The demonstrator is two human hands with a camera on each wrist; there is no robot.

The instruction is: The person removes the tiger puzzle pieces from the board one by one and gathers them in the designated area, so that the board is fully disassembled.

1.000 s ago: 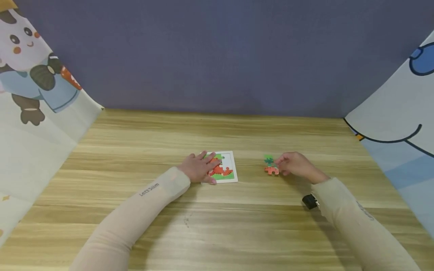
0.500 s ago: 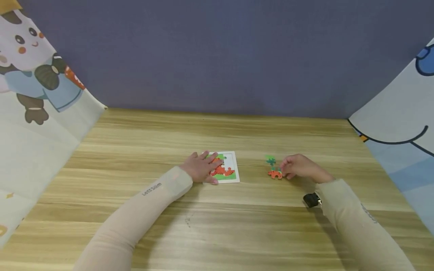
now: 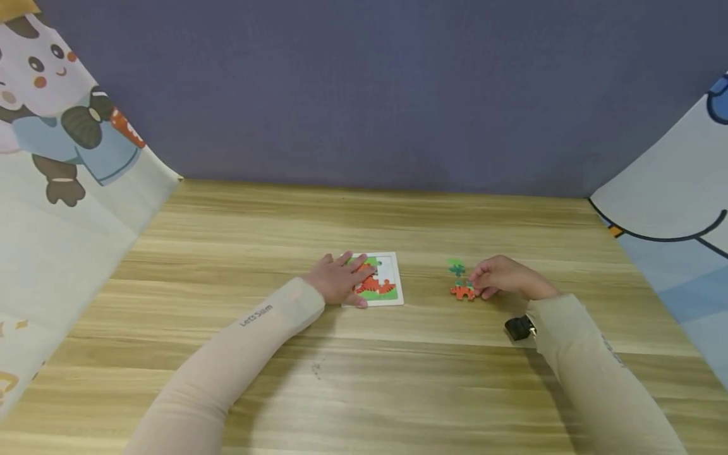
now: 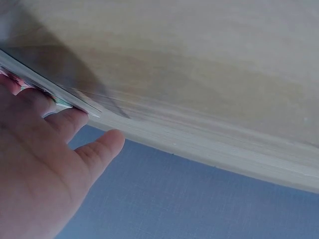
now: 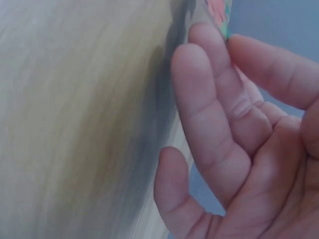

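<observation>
My left hand [image 3: 334, 282] lies with spread fingers over the left part of a small white-framed jigsaw puzzle [image 3: 400, 297]. Green and orange pieces fill part of this board, and a white area shows at its upper right. In the left wrist view, the left hand [image 4: 45, 144] reaches over the board's edge [image 4: 55, 89]. To the right, my right hand [image 3: 500, 277] pinches an orange striped jigsaw piece [image 3: 462, 292] between thumb and fingertips. Just behind that piece lies a green jigsaw piece [image 3: 457, 268]. The right wrist view shows the pinched piece's corner [image 5: 218, 12] beyond the fingertips.
A wood-grain table [image 3: 398, 379] carries everything. Behind it rises a dark blue-grey wall panel [image 3: 375, 95]. Cartoon-printed sheets flank both sides. A black clip-like object [image 3: 518, 328] is beside the right sleeve.
The right hand has drawn the orange jigsaw piece slightly nearer and away from the green one, and its angle has changed. The left hand stays on the board. The head view has shifted slightly.
</observation>
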